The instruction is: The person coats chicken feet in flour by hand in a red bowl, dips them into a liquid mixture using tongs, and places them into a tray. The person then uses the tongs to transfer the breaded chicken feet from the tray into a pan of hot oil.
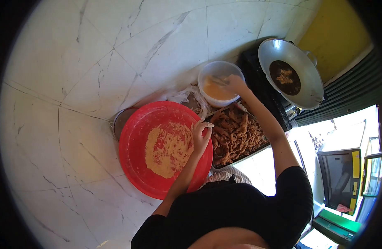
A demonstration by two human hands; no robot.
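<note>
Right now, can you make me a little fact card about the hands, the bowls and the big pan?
Left hand: over the right side of the red basin, fingers curled, no held thing visible
Red basin holds: pale yellow powder
Right hand: at the whitish tub; its grip is hard to make out
Whitish tub holds: yellowish liquid
Beside the basin: piled brown strips
Big pan: dark liquid with a lighter brown clump
</note>
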